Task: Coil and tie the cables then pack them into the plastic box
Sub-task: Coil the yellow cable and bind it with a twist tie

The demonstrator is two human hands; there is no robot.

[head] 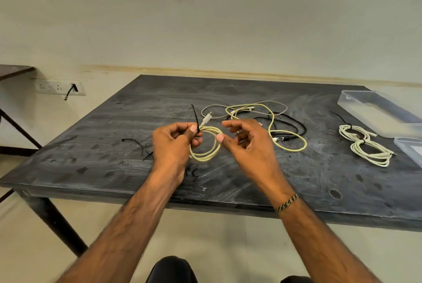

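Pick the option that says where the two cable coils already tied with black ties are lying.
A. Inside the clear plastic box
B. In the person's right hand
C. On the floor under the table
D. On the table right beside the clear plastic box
D: both tied coils lie on the table just left of the plastic box, not inside it.

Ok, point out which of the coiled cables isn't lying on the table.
The yellow coil held up in the left hand, a black tie sticking up from it. The two white tied coils lie on the table near the plastic box.
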